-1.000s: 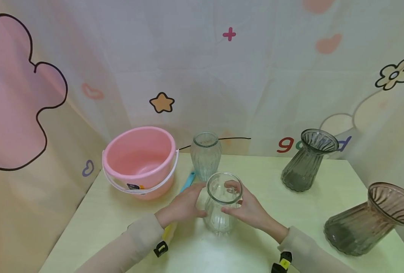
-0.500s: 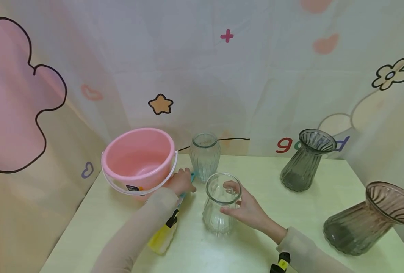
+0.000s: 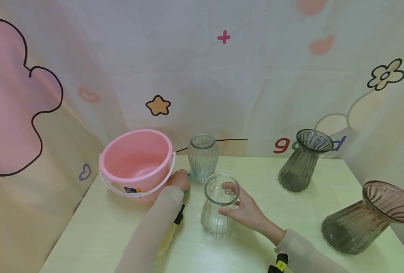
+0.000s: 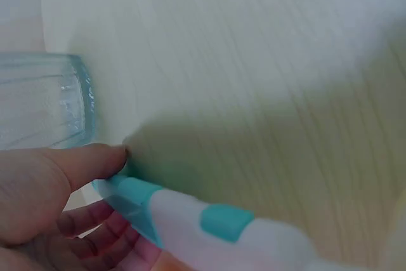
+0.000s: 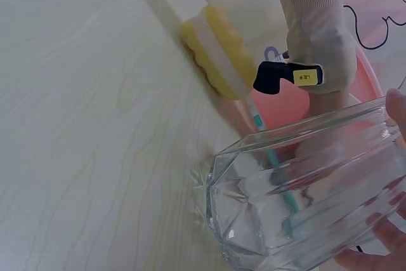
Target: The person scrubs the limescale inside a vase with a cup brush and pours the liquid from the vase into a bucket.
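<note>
Pale table (image 3: 96, 227) underlies jar (image 3: 215, 222). Right hand (image 3: 245, 212): fingers curled round jar. Left hand (image 3: 180, 180), left of jar: fingers pinching brush (image 5: 219, 54). Caution: swinging brush wide could topple vase (image 3: 203, 159) behind jar.

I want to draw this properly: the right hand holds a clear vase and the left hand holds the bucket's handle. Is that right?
Almost! The left hand holds the teal and white handle of the sponge brush, not the bucket's handle; the left wrist view shows it. The right hand does hold a clear vase.

bucket (image 3: 137, 153) left of four vases (image 3: 215, 220)
</note>
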`<state>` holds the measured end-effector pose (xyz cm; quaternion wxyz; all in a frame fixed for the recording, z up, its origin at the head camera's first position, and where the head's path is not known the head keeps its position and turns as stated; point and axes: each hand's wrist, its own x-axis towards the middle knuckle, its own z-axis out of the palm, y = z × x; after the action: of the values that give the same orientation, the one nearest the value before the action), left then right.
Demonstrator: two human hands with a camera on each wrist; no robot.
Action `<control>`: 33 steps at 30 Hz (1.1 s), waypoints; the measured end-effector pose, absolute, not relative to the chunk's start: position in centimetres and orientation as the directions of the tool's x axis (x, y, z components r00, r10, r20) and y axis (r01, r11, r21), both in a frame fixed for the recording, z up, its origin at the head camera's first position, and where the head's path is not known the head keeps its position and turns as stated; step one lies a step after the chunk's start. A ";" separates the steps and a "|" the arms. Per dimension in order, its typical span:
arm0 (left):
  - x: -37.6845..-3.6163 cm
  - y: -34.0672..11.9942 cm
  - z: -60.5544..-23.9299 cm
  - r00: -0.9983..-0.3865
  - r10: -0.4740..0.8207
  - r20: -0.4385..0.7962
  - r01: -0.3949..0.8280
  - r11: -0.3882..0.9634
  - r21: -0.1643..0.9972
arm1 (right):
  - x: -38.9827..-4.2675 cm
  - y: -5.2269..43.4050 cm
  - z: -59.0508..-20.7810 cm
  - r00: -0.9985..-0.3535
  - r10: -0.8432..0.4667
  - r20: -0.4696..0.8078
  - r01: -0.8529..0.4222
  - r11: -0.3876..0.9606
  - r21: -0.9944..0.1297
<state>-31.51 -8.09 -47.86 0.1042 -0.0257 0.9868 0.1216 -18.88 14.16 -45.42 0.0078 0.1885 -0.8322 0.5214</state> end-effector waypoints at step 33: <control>-22.4 -8.9 -32.0 -0.978 0.194 0.080 0.118 0.195 0.974 | -18.7 14.0 -45.4 -0.934 -0.285 0.216 -0.322 0.410 -0.853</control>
<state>-22.36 -8.90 -31.98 0.0302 0.1009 0.7725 0.6263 -18.66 13.98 -45.41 0.0184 0.1808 -0.8394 0.5123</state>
